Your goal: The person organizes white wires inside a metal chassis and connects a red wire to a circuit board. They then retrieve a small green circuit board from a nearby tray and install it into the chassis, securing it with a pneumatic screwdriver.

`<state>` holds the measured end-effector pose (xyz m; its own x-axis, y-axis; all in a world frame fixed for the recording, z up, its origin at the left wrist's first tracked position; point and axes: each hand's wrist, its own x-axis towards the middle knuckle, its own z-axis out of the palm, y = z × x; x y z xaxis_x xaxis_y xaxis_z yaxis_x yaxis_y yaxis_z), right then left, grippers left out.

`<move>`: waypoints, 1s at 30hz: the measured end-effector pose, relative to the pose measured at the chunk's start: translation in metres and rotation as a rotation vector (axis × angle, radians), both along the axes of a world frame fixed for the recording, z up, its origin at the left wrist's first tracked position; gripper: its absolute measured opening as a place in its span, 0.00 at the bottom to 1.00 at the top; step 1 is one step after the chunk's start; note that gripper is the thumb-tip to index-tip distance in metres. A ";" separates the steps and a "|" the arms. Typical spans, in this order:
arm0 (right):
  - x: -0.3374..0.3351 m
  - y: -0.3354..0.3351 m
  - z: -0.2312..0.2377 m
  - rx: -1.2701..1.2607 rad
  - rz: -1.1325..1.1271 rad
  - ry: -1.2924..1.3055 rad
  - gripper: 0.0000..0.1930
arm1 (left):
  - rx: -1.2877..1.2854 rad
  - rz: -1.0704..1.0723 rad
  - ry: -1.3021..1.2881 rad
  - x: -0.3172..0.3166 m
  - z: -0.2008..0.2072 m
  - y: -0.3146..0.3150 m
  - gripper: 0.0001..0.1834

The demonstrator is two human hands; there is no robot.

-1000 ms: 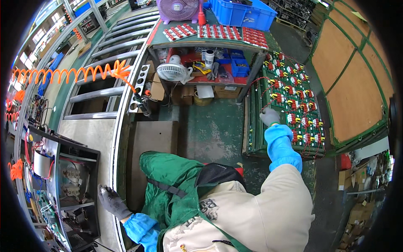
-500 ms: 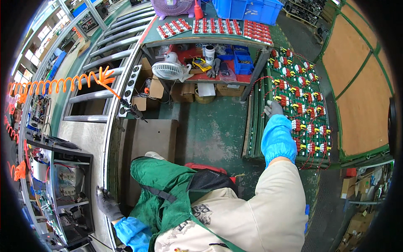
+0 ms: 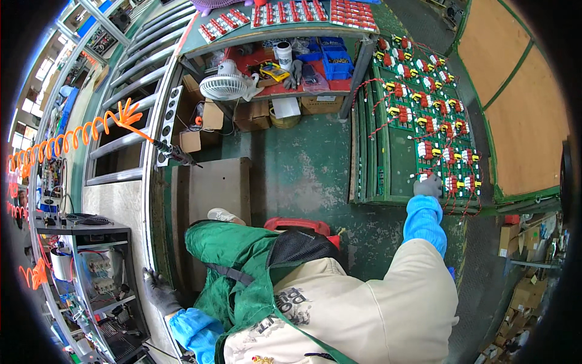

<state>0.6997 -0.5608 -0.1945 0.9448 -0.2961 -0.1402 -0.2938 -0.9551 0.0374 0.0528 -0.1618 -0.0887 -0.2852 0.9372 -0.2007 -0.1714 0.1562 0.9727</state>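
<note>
Your right hand is at a module, likely needing care; your left hand is by the rail; I can't tell either grip's closure.

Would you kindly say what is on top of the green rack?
Red and white components with yellow parts, and red wires; whatever the right hand covers is hidden.

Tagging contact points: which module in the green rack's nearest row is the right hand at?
The leftmost module, partly covered by the right hand; the middle one and right one in that row are uncovered.
</note>
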 end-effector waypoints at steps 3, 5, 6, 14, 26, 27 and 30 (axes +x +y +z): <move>0.003 -0.015 -0.009 0.076 -0.009 -0.018 0.31 | -0.009 -0.039 0.008 0.006 -0.006 0.009 0.19; 0.027 -0.041 -0.038 0.178 -0.064 -0.083 0.39 | -0.011 -0.037 0.030 0.007 -0.004 0.009 0.19; 0.032 -0.045 -0.042 0.186 -0.084 -0.087 0.40 | -0.003 -0.040 0.040 0.006 -0.002 0.011 0.19; 0.075 -0.061 -0.032 -0.101 0.087 0.267 0.36 | -0.046 -0.109 -0.166 -0.010 -0.022 0.017 0.19; -0.039 0.062 0.024 -0.066 0.352 0.216 0.40 | 0.012 -0.164 -0.180 0.005 -0.007 0.015 0.18; -0.048 0.070 0.039 -0.118 0.367 0.251 0.44 | 0.001 -0.142 -0.187 0.000 -0.009 0.015 0.18; -0.067 0.084 0.070 -0.378 0.491 0.404 0.56 | -0.040 -0.104 -0.198 -0.005 -0.014 0.014 0.18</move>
